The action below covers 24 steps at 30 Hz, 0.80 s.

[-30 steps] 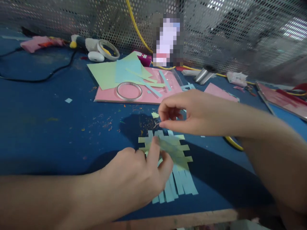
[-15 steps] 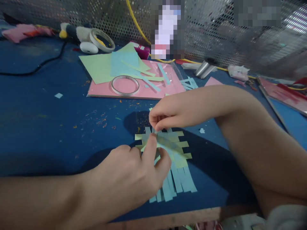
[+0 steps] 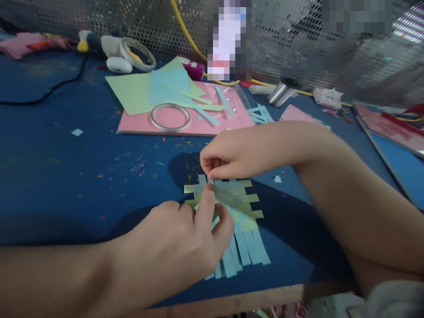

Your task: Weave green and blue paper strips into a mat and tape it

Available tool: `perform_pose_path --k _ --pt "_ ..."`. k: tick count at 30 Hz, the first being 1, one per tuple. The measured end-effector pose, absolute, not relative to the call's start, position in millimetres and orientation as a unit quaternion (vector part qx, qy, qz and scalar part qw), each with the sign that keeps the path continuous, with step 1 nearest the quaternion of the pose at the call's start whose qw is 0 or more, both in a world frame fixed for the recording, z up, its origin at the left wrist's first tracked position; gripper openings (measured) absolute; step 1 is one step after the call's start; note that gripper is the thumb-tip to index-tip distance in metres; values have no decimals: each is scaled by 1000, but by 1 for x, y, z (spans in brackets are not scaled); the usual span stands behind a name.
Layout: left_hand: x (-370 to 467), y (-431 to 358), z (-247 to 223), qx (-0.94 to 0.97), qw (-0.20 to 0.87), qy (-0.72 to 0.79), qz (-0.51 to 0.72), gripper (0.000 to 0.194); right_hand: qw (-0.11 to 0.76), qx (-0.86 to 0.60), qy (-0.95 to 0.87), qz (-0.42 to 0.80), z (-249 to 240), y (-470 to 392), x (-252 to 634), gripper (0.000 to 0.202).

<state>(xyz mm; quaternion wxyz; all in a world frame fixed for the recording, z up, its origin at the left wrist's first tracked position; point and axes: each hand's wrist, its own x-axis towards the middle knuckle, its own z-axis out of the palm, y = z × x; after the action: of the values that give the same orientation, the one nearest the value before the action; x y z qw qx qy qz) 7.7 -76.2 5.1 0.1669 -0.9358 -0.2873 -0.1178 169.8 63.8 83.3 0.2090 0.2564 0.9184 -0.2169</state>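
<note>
A woven mat of light blue and pale green paper strips [image 3: 251,245] lies on the blue table. Its blue strips hang loose at the near end, and short green ends stick out at both sides. My left hand [image 3: 185,236] rests over the mat's left part, index fingertip pressing near the top edge, thumb bent and apart from it. Just above, my right hand [image 3: 228,152] pinches the upper end of a blue strip by the left fingertip. The left hand's other fingers and part of the weave are hidden.
Behind the hands lies a pink pack [image 3: 132,125] bearing green sheets [image 3: 127,90], loose strips and a thin tape ring [image 3: 170,128]. Farther back are a tape roll [image 3: 154,66], a white earbud case [image 3: 119,65], a metallic cylinder [image 3: 277,96] and a mesh panel [image 3: 159,26].
My right hand has shifted slightly left along the mat's top edge. The left hand stays almost still, and the whole view has moved a little.
</note>
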Motion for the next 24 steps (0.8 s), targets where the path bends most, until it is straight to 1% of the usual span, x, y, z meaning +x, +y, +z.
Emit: perform_pose_path --k 4,10,13,16,17,19,22,24 --pt "7 -77 4 -937 167 -283 -117 35 196 278 915 -219 79 63 168 16" --pt "9 -75 2 -940 169 -271 -117 31 189 341 891 -234 74 61 163 11" --pt "9 -75 2 -938 165 -280 -121 30 162 367 881 -249 72 63 167 9" --pt "9 -75 2 -938 165 -277 -124 29 94 338 902 -250 73 64 180 18" --pt "9 -75 1 -938 167 -277 -129 28 72 321 912 -245 74 63 186 17" --pt "9 -74 1 -937 169 -276 -135 26 42 286 929 -230 76 56 196 8" --pt "10 -73 1 -938 165 -276 -131 26 14 254 946 -199 76 40 205 18" --pt "10 -73 3 -939 160 -276 -126 28 21 253 949 -185 73 30 205 20"
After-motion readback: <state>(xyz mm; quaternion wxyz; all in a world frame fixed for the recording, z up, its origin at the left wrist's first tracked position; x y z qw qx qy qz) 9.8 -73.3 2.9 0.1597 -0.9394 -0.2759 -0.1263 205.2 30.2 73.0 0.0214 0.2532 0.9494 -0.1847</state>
